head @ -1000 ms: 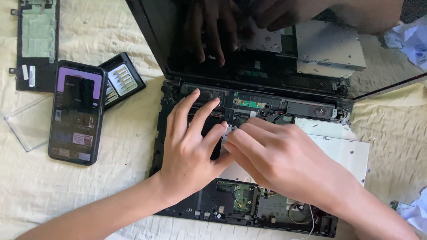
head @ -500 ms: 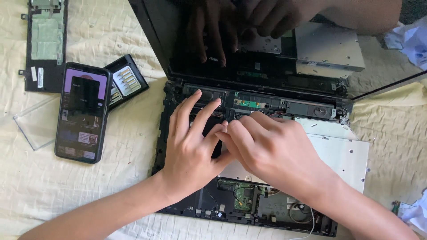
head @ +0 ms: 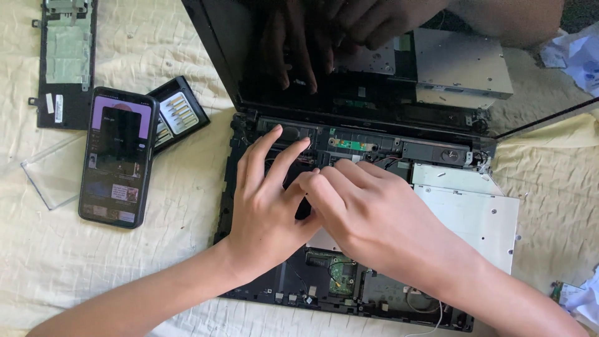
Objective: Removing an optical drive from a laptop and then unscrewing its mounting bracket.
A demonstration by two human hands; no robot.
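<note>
Laptop chassis, black plastic with its keyboard deck removed (head: 374, 293), lies open on the cream quilted bedcover (head: 125, 274), its dark glossy screen (head: 249, 68) tilted back and mirroring both hands.

**Trainee:** Where are my hands?

**Instructor:** Your left hand (head: 265, 212) rests flat over the left half of the exposed interior, fingers spread toward the hinge, apparently to steady the base. Your right hand (head: 368, 218) crosses in from the right and meets it at the middle, fingertips curled downward onto something small. What they pinch is hidden beneath the fingers, so you cannot tell whether either hand grasps anything.

**Trainee:** What surrounds the work?

**Instructor:** The silver metal drive plate (head: 474, 218) sits to the right of your right hand, inside the base. A green circuit board (head: 342, 278) shows below your wrists. The black smartphone with a lit screen (head: 117, 165) lies face up, well left of the chassis, likely placed for reference. Just beside it, the open black case of screwdriver bits (head: 178, 115) stays within reach. A clear plastic lid (head: 53, 181) and a black removed panel (head: 65, 62) lie farther left, away from the work.
</note>
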